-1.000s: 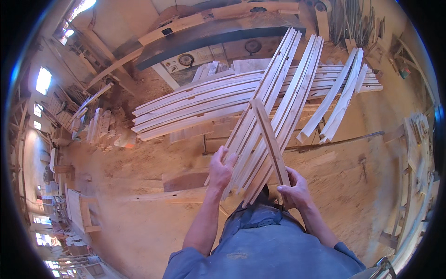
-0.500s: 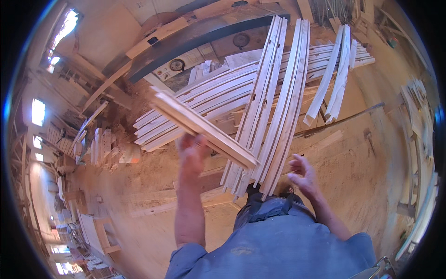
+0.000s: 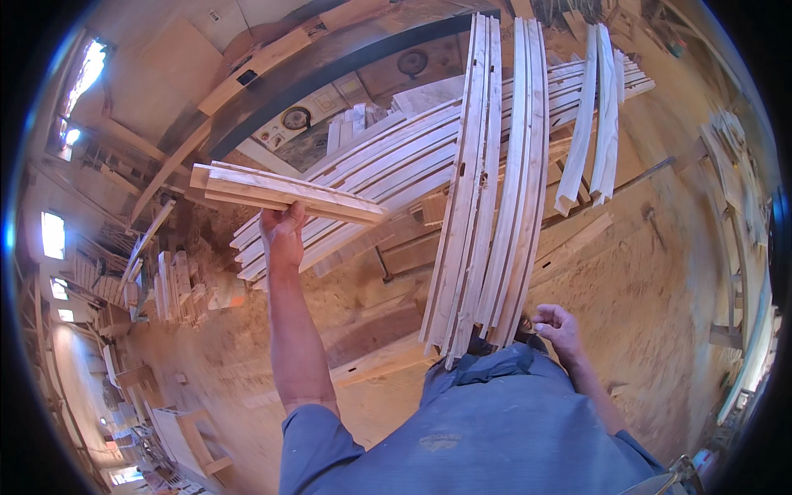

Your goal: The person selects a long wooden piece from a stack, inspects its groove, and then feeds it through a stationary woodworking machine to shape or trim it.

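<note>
My left hand is closed around a short grooved wood moulding, holding it in the air at the left, above the end of the stacked strips. It looks like two narrow lengths lying together. My right hand hangs near my waist at the right, its fingers loosely bent with no object visible in them. Just left of it, long grooved wood strips and a second bundle reach from my body out across the pile. Beneath them lies a crosswise stack of similar strips.
Two shorter pale boards lie across the stack at the right. Behind the pile stands a machine with a round dial and a dark curved beam. Upright offcuts stand at the left; more timber leans at the far right.
My left hand has carried the moulding left and forward, turning it more level and away from the long strips. My right hand has moved slightly down and right, its fingers more bent.
</note>
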`<state>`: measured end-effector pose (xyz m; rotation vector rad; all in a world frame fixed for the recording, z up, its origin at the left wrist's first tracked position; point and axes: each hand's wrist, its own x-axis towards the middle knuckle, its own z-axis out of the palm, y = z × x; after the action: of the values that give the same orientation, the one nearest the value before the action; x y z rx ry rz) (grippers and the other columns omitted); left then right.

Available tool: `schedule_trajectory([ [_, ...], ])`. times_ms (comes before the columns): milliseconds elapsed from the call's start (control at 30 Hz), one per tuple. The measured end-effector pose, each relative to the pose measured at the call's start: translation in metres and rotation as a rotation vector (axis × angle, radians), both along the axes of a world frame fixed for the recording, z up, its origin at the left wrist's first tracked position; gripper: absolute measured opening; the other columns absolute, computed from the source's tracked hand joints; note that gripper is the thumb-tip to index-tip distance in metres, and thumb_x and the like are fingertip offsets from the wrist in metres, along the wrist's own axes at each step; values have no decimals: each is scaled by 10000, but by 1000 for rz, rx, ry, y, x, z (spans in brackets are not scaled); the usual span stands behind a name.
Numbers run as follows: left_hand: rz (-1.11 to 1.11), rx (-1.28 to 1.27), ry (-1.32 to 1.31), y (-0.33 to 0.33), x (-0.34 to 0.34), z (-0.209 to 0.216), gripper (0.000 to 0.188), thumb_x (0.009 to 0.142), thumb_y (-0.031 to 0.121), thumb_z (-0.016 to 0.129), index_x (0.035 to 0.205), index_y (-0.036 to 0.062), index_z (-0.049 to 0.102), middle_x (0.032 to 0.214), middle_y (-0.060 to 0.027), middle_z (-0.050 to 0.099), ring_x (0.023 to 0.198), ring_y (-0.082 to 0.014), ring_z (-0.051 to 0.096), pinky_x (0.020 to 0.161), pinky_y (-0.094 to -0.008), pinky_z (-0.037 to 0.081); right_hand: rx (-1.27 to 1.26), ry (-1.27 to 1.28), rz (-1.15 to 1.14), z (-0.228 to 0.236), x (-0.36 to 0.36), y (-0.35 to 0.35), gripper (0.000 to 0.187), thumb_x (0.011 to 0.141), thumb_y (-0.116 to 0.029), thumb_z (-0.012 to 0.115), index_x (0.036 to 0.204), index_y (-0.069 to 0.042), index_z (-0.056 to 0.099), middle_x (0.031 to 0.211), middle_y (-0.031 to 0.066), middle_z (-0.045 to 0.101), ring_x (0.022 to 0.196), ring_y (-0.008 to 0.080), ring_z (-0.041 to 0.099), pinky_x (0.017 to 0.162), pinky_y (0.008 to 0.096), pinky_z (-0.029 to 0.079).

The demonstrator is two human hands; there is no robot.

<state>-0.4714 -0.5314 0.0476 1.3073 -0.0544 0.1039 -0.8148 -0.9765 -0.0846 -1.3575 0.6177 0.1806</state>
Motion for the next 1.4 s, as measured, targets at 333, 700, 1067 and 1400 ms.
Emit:
schedule_trajectory([
  [333, -172, -223, 0, -4, 0, -5, 521, 898, 49, 712, 1376, 39, 506, 1302, -118, 604, 1201, -298, 604, 1047, -492, 507, 39, -30, -138, 23, 3, -5, 466, 844, -11, 685, 1294, 25, 570, 1052, 91, 679, 935, 151, 644, 834, 283, 537],
  [700, -517, -876, 160, -143, -79, -59, 643, 978, 194, 614, 1530, 4, 345, 1538, -239, 413, 1417, -438, 399, 1182, -556, 344, -50, -561, 59, 129, 121, 67, 767, 800, -15, 796, 1468, -28, 419, 1248, 100, 574, 1087, 193, 606, 977, 329, 506],
  [1067, -164, -32, 581, -137, -96, -84, 407, 945, 164, 692, 1307, 15, 579, 1266, -149, 659, 1117, -316, 633, 1018, -440, 503, -651, -725, 206, 163, 180, 68, 611, 709, 110, 746, 1284, -3, 572, 1240, 161, 589, 1100, 299, 629, 928, 345, 537],
  [1400, -234, 588, -261, -79, -31, 26, 638, 758, -73, 755, 1356, 14, 552, 1300, -95, 621, 1171, -211, 600, 1025, -355, 480, -673, -1152, 524, 270, 235, 128, 763, 757, 77, 734, 1450, -107, 473, 1387, 154, 540, 1189, 295, 616, 1006, 404, 528],
])
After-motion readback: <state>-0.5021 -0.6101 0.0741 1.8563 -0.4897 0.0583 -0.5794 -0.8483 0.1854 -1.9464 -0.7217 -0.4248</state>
